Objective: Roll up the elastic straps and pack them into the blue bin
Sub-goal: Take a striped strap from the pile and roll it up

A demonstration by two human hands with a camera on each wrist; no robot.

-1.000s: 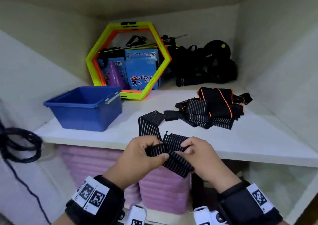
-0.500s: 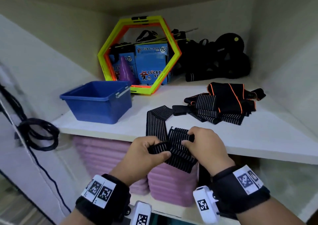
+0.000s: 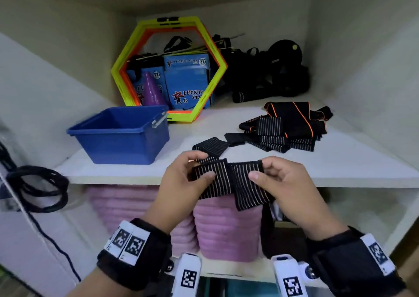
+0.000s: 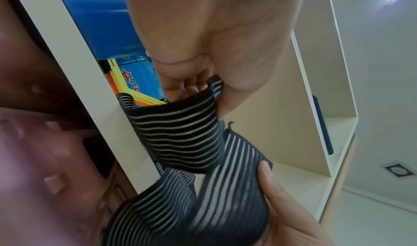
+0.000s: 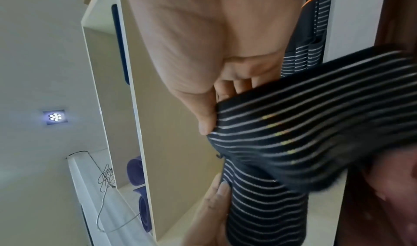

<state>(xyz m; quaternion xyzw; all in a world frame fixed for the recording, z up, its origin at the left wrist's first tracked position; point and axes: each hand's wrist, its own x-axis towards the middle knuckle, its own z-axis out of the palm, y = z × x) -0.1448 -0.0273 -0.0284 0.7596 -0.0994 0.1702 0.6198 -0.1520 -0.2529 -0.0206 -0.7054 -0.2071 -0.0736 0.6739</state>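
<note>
A black elastic strap with thin white stripes [image 3: 229,178] is stretched between both hands just in front of the shelf edge. My left hand [image 3: 181,181] pinches its left end between thumb and fingers, and my right hand [image 3: 278,183] pinches the right end. The strap [image 4: 180,133] folds over itself, with a loose part hanging below and another part trailing back onto the shelf [image 3: 209,145]. The same strap [image 5: 315,125] fills the right wrist view. The blue bin [image 3: 120,133] stands on the shelf to the left, with nothing visible inside it. A pile of more straps [image 3: 288,128], some edged in orange, lies at the right.
A yellow-orange hexagon frame [image 3: 170,69] leans at the back with blue boxes [image 3: 186,81] and a purple cone [image 3: 153,90] inside it. Black gear [image 3: 267,74] is heaped at the back right. Pink stacked items [image 3: 226,231] fill the shelf below. A black cable coil [image 3: 36,187] hangs at left.
Both hands have drawn apart, pulling the strap out flatter and wider between them. The head view has come closer to the shelf.
</note>
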